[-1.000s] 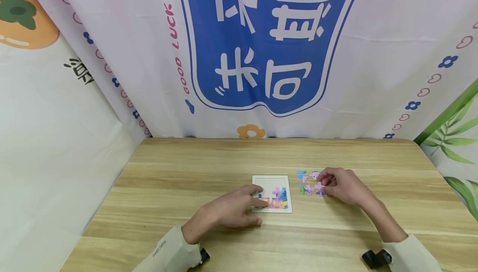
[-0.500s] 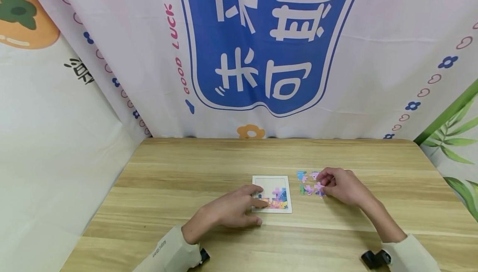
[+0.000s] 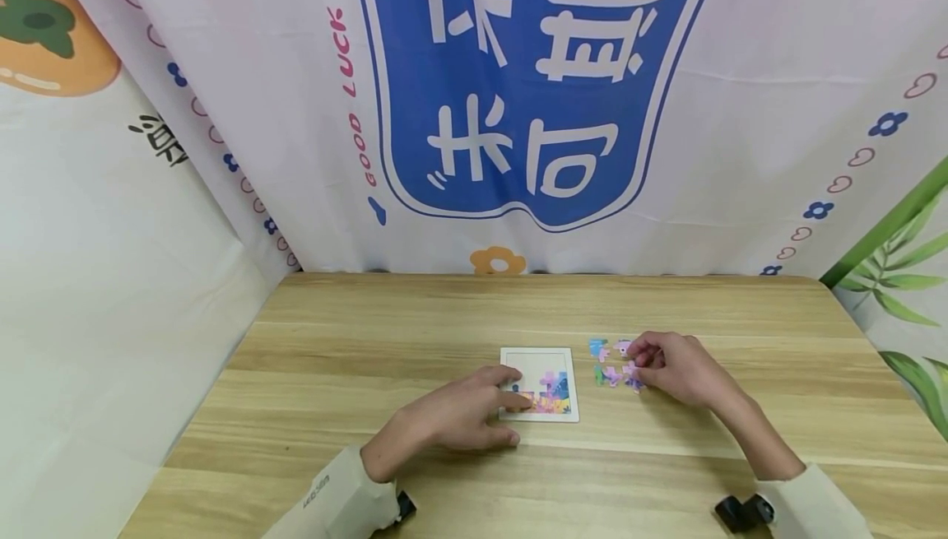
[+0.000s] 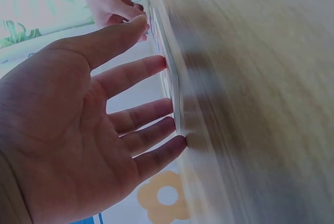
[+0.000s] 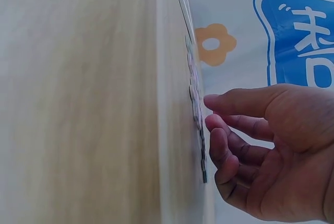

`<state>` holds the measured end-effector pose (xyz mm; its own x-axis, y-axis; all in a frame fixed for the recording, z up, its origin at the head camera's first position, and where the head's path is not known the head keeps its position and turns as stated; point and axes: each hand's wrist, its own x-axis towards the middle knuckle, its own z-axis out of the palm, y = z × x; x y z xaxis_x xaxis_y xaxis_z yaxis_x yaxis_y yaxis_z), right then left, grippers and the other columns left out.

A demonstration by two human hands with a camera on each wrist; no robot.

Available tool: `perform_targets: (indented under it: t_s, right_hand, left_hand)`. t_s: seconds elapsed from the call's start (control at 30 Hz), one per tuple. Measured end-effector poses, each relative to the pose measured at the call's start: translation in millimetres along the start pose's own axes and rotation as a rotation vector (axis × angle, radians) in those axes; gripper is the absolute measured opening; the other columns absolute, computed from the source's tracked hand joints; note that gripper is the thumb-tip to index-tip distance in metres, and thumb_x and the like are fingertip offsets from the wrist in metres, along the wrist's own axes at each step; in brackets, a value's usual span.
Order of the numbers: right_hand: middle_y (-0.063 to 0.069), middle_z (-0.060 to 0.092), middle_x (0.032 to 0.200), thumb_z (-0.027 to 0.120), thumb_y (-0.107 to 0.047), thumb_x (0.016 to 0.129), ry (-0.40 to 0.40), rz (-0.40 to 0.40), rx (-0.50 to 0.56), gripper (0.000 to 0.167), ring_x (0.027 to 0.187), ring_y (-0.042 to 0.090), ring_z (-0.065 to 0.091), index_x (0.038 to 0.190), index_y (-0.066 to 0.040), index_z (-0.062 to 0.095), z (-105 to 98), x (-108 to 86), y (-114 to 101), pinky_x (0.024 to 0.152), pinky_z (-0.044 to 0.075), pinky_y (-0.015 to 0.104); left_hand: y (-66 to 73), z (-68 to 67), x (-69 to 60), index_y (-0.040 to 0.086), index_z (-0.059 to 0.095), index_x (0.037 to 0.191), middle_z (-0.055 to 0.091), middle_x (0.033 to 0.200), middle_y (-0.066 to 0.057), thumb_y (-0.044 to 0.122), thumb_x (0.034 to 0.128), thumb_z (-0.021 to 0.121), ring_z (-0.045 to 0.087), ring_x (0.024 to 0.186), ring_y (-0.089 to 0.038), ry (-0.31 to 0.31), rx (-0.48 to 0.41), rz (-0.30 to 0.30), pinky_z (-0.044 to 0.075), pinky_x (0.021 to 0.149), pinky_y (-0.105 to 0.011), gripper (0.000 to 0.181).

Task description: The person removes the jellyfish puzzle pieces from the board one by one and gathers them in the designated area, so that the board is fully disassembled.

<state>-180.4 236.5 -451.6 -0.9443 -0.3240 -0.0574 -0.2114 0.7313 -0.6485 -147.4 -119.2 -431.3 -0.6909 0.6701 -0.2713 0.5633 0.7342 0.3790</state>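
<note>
A square white puzzle tray lies on the table, its lower part filled with joined colourful pieces. My left hand rests over the tray's left side with spread fingers, its fingertips touching it. To the right lie loose jigsaw pieces: a blue one, a pink one, a green and pink one and a purple-pink one. My right hand is at the purple-pink piece, fingers loosely bent. In the right wrist view, a small gap shows between thumb and forefinger, with no piece visible between them.
The wooden table reaches back to a printed cloth hung behind it. Another white cloth hangs along the left side. Black wrist cameras sit by both sleeves.
My right hand has shifted very slightly left, and the purple-pink piece by its fingertips appears to have shifted a little with it. My left hand stays in place on the tray.
</note>
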Motion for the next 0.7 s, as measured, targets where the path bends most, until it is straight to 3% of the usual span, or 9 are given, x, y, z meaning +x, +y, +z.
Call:
perform_targets:
  t_s: [0.4,0.7]
  right_hand:
    - [0.001,0.07,0.093,0.078,-0.008,0.096,-0.038,-0.029,0.055,0.014,0.08,0.015,0.059,0.109,-0.004,0.074,16.2,12.4,-20.6,0.065,0.05,0.021]
    - [-0.002,0.072,0.091,0.081,-0.006,0.092,-0.046,-0.088,0.039,0.016,0.081,0.01,0.06,0.108,-0.006,0.076,30.2,20.8,-37.5,0.07,0.051,0.021]
  left_hand:
    - [4.0,1.2,5.5,0.025,0.069,0.146,0.05,0.165,-0.009,0.043,0.1023,0.073,0.046,0.154,-0.027,0.058,0.073,0.056,0.043,0.127,-0.045,0.048]
    - [6.3,1.2,16.1,0.024,0.066,0.149,0.051,0.164,-0.011,0.045,0.1032,0.072,0.05,0.151,-0.026,0.051,0.113,0.086,0.045,0.125,-0.043,0.051]
